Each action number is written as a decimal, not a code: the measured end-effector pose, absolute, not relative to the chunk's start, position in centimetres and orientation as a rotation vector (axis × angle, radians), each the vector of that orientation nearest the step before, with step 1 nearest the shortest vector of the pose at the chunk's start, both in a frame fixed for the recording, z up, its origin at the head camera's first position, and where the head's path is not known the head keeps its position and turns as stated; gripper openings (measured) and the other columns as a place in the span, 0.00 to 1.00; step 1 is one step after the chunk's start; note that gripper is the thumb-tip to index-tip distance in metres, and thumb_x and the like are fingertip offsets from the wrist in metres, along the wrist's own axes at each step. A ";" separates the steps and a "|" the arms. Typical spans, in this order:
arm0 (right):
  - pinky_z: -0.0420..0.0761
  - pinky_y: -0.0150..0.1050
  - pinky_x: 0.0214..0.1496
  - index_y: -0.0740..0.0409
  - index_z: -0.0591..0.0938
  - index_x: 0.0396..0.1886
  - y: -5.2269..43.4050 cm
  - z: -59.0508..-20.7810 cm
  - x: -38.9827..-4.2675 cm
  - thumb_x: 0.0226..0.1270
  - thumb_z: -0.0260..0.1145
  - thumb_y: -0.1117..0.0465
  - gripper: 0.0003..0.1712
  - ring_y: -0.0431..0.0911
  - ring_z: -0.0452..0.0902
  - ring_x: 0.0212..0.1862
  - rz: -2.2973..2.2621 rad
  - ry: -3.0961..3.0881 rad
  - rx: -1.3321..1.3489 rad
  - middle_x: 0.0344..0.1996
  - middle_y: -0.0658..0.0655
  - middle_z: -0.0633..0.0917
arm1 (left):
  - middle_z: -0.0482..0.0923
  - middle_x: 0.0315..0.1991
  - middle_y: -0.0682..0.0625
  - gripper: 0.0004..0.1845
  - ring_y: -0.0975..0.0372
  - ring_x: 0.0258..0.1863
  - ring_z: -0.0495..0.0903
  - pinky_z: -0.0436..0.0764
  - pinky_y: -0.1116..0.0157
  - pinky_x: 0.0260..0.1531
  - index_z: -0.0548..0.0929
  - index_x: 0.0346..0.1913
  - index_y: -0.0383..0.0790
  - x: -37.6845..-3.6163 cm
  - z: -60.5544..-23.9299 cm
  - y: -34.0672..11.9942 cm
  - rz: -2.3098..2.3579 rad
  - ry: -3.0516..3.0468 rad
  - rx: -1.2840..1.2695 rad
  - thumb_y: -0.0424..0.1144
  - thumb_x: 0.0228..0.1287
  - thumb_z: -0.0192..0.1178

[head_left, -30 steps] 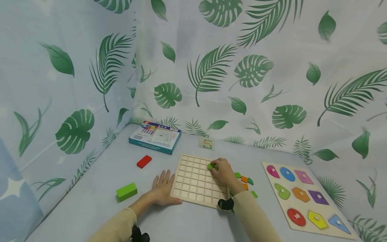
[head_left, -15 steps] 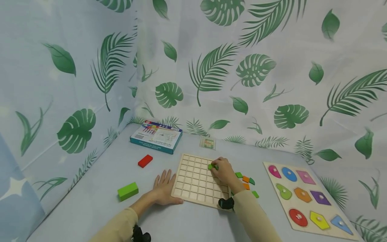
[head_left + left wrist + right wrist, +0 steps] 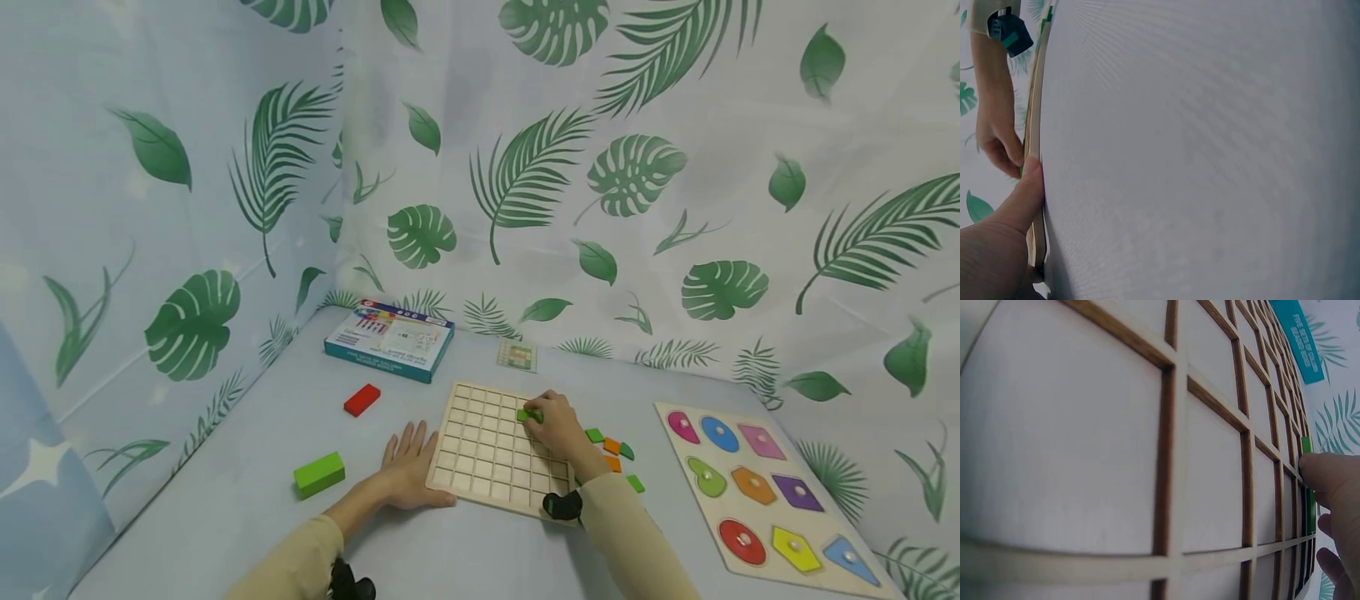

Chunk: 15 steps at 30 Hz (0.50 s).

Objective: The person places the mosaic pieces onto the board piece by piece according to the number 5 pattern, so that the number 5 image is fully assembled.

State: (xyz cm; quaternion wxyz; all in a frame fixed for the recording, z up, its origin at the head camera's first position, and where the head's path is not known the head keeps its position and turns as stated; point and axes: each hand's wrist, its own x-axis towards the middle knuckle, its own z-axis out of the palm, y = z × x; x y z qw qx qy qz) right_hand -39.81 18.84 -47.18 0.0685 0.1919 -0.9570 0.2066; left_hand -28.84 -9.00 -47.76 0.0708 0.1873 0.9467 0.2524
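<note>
A wooden grid board [image 3: 480,450] with square cells lies on the table. My left hand [image 3: 410,473] rests with spread fingers at the board's left side, its thumb [image 3: 1021,199] against the near edge in the left wrist view. My right hand [image 3: 557,423] reaches over the board's far part and pinches a small green piece [image 3: 522,414] at the cells there. In the right wrist view the thumb [image 3: 1329,472] sits close by green pieces [image 3: 1307,445] on the far side of the grid; the fingers hide part of them.
Several small green and orange pieces [image 3: 612,446] lie right of the board. Farther right is a shape puzzle board [image 3: 720,500]. A green block [image 3: 319,475], red block [image 3: 362,400] and flat box [image 3: 390,340] lie left; a pattern card [image 3: 517,355] lies behind.
The whole head view has shifted slightly. Both hands keep their places, the right still at the same green piece.
</note>
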 end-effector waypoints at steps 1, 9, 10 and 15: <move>0.70 0.57 0.52 0.60 0.83 0.45 18.9 -47.2 -39.8 0.62 0.66 0.61 0.13 0.58 0.70 0.50 0.627 -2.880 0.576 0.46 0.61 0.77 | 0.41 0.71 0.29 0.55 0.40 0.71 0.35 0.38 0.42 0.64 0.53 0.70 0.26 -28.8 -47.8 -9.0 0.754 2.848 0.563 0.60 0.52 0.65; 0.70 0.57 0.52 0.62 0.82 0.47 19.0 -47.1 -39.5 0.62 0.67 0.62 0.15 0.58 0.70 0.50 0.629 -2.861 0.552 0.45 0.61 0.77 | 0.41 0.72 0.30 0.55 0.40 0.71 0.35 0.38 0.42 0.65 0.53 0.70 0.26 -28.8 -47.9 -8.7 0.748 2.844 0.552 0.61 0.51 0.65; 0.70 0.57 0.52 0.62 0.82 0.47 19.0 -47.1 -39.5 0.62 0.67 0.62 0.15 0.58 0.70 0.50 0.640 -2.858 0.552 0.46 0.62 0.77 | 0.41 0.72 0.30 0.55 0.40 0.71 0.35 0.38 0.42 0.65 0.53 0.70 0.26 -28.8 -47.9 -8.7 0.753 2.843 0.549 0.61 0.51 0.65; 0.71 0.56 0.51 0.64 0.81 0.50 19.2 -47.3 -39.4 0.65 0.63 0.60 0.16 0.57 0.71 0.49 0.699 -2.820 0.559 0.46 0.62 0.77 | 0.40 0.72 0.29 0.55 0.40 0.71 0.34 0.37 0.42 0.64 0.52 0.70 0.26 -28.8 -47.9 -8.9 0.774 2.832 0.547 0.59 0.51 0.66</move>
